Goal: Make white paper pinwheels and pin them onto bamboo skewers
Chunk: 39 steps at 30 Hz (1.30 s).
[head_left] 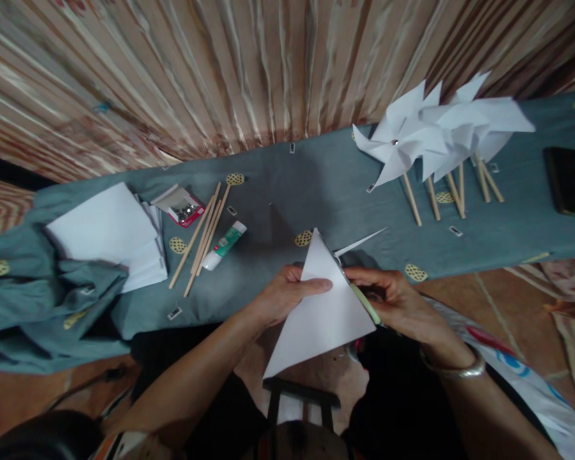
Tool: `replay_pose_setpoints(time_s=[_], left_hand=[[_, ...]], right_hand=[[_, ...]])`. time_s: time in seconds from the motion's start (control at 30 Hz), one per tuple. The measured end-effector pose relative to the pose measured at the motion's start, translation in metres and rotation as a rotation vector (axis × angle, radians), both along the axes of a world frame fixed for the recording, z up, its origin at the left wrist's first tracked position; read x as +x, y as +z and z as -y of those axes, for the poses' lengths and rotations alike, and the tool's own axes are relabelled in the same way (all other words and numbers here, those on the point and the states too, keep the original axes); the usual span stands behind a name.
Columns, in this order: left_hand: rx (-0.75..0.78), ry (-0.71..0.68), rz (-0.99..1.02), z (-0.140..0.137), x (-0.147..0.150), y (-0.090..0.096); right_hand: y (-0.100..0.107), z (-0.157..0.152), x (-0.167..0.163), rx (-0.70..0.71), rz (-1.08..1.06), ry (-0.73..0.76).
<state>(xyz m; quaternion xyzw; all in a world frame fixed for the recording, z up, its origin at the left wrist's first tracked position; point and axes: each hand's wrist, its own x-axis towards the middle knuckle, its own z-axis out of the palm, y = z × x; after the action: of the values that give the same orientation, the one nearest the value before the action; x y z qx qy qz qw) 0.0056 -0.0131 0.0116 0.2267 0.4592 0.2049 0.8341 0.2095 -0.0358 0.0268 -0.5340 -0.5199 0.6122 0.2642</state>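
A sheet of white paper, folded to a triangle, is tilted over the near edge of the cloth. My left hand grips it, thumb flat on top and fingers underneath. At the paper's right edge, my right hand is closed on a tool with a yellow-green handle; whether it is a knife or scissors is hard to see. A dark thin line runs along the paper's edge ahead of those fingers. Beyond them a narrow white strip sticks out to the right.
White paper pinwheels on wooden sticks lie at the back right, beside a dark phone. Leftward are a glue stick, several wooden sticks, a small box of metal pins and stacked white paper.
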Motion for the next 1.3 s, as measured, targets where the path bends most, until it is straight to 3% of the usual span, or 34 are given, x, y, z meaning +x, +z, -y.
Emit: replay_pose_setpoints(time_s=[0.4, 1.3], left_hand=[[-0.019, 0.002, 0.02, -0.002, 0.0, 0.003], [-0.033, -0.047, 0.03, 0.001, 0.002, 0.004]], right_hand=[[0.003, -0.004, -0.004, 0.081, -0.001, 0.026], [0.009, -0.004, -0.004, -0.005, -0.018, 0.028]])
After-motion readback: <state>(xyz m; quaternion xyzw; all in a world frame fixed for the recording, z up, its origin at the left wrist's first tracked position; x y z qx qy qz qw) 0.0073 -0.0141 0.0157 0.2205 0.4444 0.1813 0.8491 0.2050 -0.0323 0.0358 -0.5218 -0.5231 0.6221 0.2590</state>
